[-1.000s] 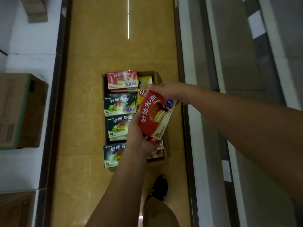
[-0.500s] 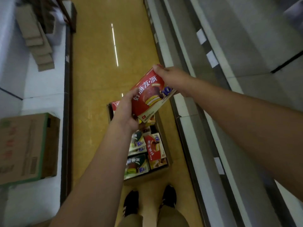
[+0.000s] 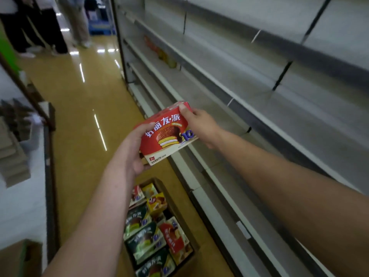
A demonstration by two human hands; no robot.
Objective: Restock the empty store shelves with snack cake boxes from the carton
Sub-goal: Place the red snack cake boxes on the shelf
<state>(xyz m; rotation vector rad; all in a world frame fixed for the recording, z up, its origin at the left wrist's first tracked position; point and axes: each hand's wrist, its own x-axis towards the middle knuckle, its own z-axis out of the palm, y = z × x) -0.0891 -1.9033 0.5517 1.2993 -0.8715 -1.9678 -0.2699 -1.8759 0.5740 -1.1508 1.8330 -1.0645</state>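
Observation:
A red snack cake box (image 3: 167, 134) with a chocolate pie picture is held in the air between both hands, beside the grey shelves (image 3: 259, 116) on the right. My left hand (image 3: 133, 150) grips its lower left end. My right hand (image 3: 197, 122) grips its upper right corner. Below my arms, the open brown carton (image 3: 179, 204) stands on the floor with several green, red and yellow snack boxes (image 3: 145, 240) inside. A few boxes (image 3: 159, 52) stand far back on one shelf, blurred.
Long bare grey shelf boards run along the right side. On the left is a white shelf unit with cardboard pieces (image 3: 14, 156) and a brown box (image 3: 22, 258). People's legs (image 3: 50, 27) stand at the far end of the tan aisle floor.
Both hands have lifted the red box up out of the carton and toward the right-hand shelves. My view has swung up from the floor to look along the aisle.

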